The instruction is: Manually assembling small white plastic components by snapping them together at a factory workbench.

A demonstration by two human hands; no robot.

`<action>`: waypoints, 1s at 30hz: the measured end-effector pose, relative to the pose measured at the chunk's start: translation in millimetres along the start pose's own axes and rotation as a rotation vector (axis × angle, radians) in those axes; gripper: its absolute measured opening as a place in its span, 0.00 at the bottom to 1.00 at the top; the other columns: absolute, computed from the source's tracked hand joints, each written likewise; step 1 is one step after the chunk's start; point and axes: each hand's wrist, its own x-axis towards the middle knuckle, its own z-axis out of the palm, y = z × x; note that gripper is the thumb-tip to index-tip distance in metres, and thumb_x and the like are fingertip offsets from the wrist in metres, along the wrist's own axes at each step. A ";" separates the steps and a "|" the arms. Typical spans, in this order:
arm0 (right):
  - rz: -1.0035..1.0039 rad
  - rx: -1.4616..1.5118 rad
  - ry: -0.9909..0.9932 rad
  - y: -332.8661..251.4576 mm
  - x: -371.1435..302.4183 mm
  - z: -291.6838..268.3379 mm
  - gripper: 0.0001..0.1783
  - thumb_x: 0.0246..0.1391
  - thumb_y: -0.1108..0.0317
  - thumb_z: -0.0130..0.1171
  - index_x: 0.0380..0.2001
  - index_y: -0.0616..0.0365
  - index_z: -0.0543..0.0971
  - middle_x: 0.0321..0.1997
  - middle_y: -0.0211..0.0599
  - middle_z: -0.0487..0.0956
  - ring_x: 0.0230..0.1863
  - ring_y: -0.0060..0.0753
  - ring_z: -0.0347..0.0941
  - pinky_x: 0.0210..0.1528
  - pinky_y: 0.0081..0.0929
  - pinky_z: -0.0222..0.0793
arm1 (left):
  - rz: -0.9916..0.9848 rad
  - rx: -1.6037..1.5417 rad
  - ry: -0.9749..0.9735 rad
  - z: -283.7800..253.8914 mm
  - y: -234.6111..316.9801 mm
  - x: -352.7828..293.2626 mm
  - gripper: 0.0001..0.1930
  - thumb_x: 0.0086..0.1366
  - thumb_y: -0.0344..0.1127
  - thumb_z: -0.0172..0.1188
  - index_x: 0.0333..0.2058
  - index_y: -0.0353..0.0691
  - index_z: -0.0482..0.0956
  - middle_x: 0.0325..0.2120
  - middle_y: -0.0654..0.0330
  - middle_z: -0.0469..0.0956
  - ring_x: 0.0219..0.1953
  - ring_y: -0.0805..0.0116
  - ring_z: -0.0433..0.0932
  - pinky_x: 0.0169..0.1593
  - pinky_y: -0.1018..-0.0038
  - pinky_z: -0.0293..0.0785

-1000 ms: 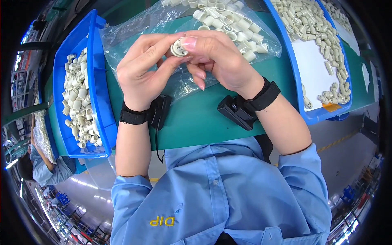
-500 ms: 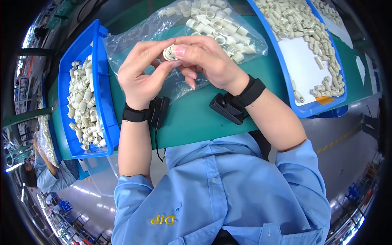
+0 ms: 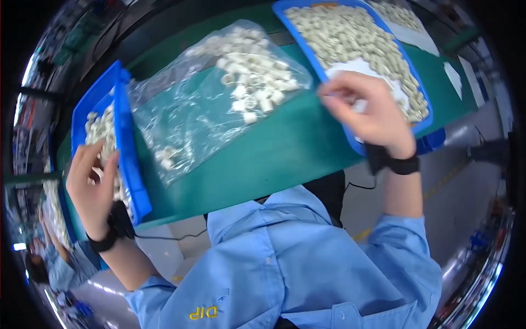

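My left hand [image 3: 90, 183] reaches over the near side of the left blue bin [image 3: 129, 159], its thumb and fingers apart around several cream plastic sleeve-like pieces [image 3: 101, 127]. None is clearly gripped. Over the near left edge of the right blue tray [image 3: 298, 41] hovers my right hand [image 3: 370, 109], slightly blurred. Its thumb and forefinger are curved with a gap between them, and I see no piece held there. Rows of cream cylindrical pieces [image 3: 350, 35] fill much of that tray. A white sheet [image 3: 350, 67] shows beneath them, partly hidden by the hand.
Between bin and tray, a clear plastic bag [image 3: 192, 109] of white cylindrical sleeves [image 3: 257, 71] lies on the green tabletop [image 3: 246, 159]. Black wrist devices with a cable [image 3: 175, 237] are strapped to my wrists. At far left a person in blue [image 3: 66, 266] works.
My hands have parted from the small round cream piece they held together. The left went to the left bin, the right to the right tray. The view has shifted.
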 end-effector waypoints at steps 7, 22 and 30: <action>0.088 -0.355 -0.229 51.5 -49.8 -42.9 0.14 0.39 0.78 0.65 0.34 0.63 0.76 0.27 0.35 0.75 0.29 0.34 0.71 0.36 0.28 0.70 | -0.149 0.353 0.019 -16.4 -122.7 23.7 0.13 0.61 0.39 0.67 0.40 0.37 0.84 0.30 0.56 0.81 0.26 0.64 0.77 0.33 0.73 0.73; -0.224 -0.231 0.066 -32.7 32.2 4.1 0.10 0.54 0.79 0.60 0.41 0.65 0.77 0.39 0.37 0.76 0.37 0.27 0.76 0.42 0.22 0.72 | -0.010 -0.055 -0.088 166.6 21.4 63.3 0.07 0.61 0.32 0.58 0.36 0.47 0.84 0.36 0.57 0.80 0.39 0.51 0.80 0.42 0.58 0.78; -0.188 0.288 0.164 -14.1 103.1 78.8 0.10 0.57 0.80 0.59 0.43 0.66 0.78 0.40 0.35 0.76 0.37 0.21 0.74 0.39 0.17 0.71 | 0.236 -0.156 -0.163 231.3 24.4 120.8 0.11 0.58 0.30 0.59 0.40 0.46 0.83 0.39 0.57 0.80 0.46 0.52 0.80 0.47 0.59 0.77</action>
